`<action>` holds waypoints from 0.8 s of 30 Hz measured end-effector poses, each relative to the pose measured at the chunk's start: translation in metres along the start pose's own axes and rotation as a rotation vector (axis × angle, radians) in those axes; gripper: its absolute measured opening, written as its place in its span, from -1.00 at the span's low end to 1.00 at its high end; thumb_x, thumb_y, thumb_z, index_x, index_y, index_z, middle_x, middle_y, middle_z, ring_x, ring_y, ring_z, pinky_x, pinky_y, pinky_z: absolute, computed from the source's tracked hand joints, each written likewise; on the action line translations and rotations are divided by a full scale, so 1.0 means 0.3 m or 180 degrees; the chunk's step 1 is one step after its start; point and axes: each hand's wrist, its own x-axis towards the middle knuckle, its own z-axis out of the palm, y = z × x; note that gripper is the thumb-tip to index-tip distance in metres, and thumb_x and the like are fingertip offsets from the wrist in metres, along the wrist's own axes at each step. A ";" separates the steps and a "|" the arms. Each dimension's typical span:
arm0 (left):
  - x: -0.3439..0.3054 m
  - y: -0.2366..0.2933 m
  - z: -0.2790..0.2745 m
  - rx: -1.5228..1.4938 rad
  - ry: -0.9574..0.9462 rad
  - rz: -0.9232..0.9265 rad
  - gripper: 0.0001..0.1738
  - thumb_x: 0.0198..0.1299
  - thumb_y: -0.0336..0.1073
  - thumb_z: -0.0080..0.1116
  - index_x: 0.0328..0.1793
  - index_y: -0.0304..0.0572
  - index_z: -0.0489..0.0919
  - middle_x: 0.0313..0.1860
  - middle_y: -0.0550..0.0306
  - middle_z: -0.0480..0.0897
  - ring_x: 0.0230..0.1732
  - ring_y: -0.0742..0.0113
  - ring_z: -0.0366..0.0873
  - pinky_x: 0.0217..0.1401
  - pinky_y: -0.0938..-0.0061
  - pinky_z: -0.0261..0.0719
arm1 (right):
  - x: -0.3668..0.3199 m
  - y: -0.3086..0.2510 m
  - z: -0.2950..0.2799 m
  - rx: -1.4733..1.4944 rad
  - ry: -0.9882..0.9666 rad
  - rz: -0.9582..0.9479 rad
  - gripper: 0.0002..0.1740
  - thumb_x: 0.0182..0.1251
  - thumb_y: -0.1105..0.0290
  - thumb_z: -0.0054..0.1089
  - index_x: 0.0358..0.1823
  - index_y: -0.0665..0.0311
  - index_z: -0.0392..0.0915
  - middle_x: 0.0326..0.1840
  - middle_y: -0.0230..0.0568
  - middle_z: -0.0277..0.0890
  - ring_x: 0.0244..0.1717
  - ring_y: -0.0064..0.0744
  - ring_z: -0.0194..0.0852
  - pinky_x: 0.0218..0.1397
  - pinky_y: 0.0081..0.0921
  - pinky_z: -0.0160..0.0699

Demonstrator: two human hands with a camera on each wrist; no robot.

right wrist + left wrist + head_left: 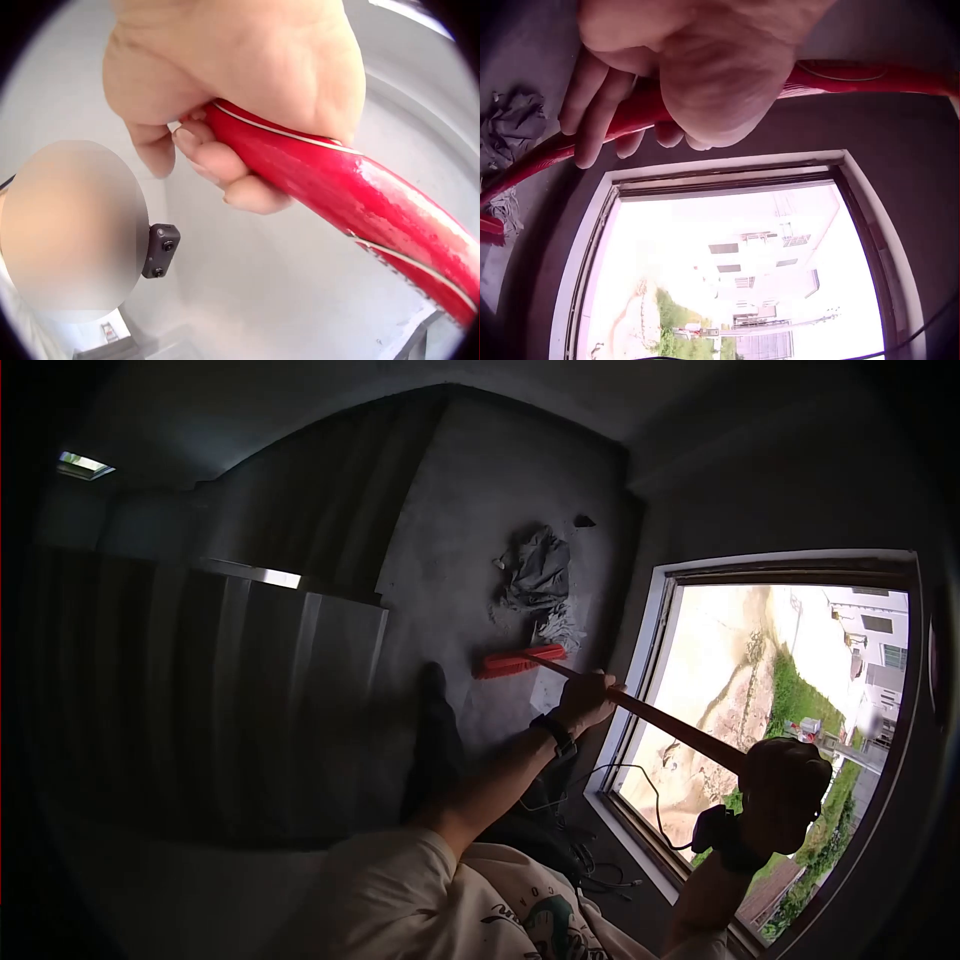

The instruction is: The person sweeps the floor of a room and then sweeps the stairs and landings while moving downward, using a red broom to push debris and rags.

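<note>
A red broom (518, 661) stands with its bristled head on the grey floor, its long red handle slanting up to the right across the window. My left hand (588, 702) grips the handle partway along; in the left wrist view, the fingers (592, 112) wrap over it. Higher up, near the handle's end, my right hand (785, 792) holds the shaft, and the right wrist view shows its fingers (217, 161) curled under the glossy red handle (352, 187). Just beyond the broom head lie a dark crumpled heap (538, 568) and pale stringy scraps (558, 628).
A bright window (655, 650) with a pale frame stands close on the right. Dark ribbed panels (200, 690) rise on the left. A thin black cable (655, 800) loops from the right wrist. A small dark piece (584, 520) lies farther off.
</note>
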 end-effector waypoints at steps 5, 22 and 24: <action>0.128 -0.069 -0.263 0.0269 0.0030 0.0295 -0.60 0.26 -0.04 0.13 -0.51 -0.16 0.50 -0.49 0.02 0.56 -0.41 -0.01 0.57 -0.36 0.22 0.49 | 0.037 0.032 0.215 -0.0398 -0.0317 -0.0444 -0.72 0.07 0.29 0.10 -0.71 0.06 0.26 -0.72 -0.37 0.16 -0.69 -0.41 0.18 -0.59 -0.36 0.17; -0.254 0.272 -0.190 0.1559 -0.0907 0.1350 -0.71 0.18 -0.14 0.21 -0.40 -0.21 0.48 -0.39 -0.06 0.61 -0.35 -0.11 0.62 -0.28 0.13 0.57 | -0.761 -0.239 -0.253 0.0536 0.1311 -0.1052 -0.63 0.27 0.24 0.09 -0.57 0.08 0.10 -0.65 -0.43 0.01 -0.60 -0.49 -0.10 -0.43 -0.43 -0.05; -0.363 0.375 -0.097 0.1554 -0.1417 0.1353 -0.78 0.12 -0.25 0.23 -0.36 -0.23 0.48 -0.39 -0.12 0.63 -0.35 -0.14 0.64 -0.28 0.12 0.60 | -0.892 -0.336 -0.331 0.0358 0.1030 -0.1293 -0.66 0.28 0.21 0.11 -0.50 0.07 0.13 -0.57 -0.44 0.04 -0.53 -0.49 -0.06 -0.43 -0.43 -0.05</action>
